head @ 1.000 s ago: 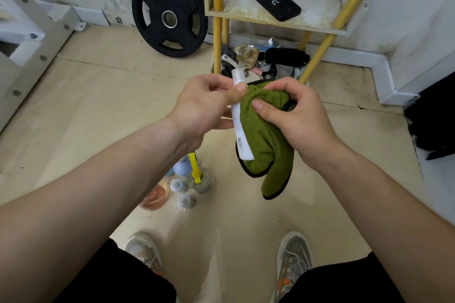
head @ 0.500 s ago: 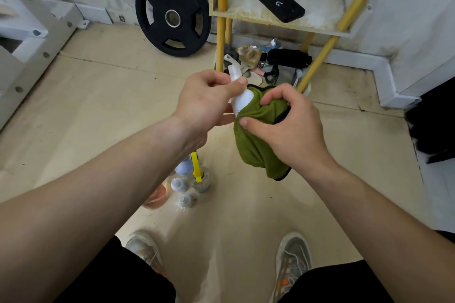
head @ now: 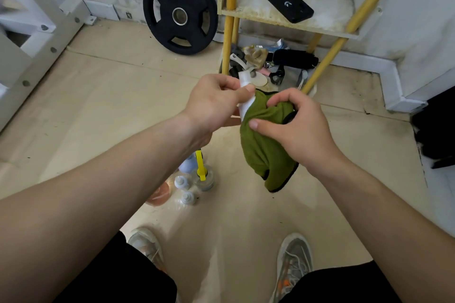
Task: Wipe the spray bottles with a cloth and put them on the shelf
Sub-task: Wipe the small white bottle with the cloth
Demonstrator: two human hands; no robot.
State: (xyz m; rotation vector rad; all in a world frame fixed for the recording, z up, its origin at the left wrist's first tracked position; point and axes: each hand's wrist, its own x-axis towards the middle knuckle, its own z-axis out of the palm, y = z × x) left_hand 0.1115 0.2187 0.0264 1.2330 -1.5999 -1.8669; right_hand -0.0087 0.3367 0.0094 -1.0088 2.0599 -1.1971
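In mid-frame, the slim white plastic spray bottle (head: 246,105) shows against the olive-green terry cloth (head: 266,152), which is edged in black. At upper centre, the round black rubber weight plate (head: 160,15) has a silver hub. The cream-boarded shelf with yellow posts (head: 242,6), upper right, is stained brownish and bears a flat black slab (head: 286,1) with small white marks. Lower left of centre is a clear bottle with a yellow trigger (head: 203,177) on the glossy beige floor (head: 123,106). The grey mesh trainers (head: 294,263) at the bottom show orange flecks.
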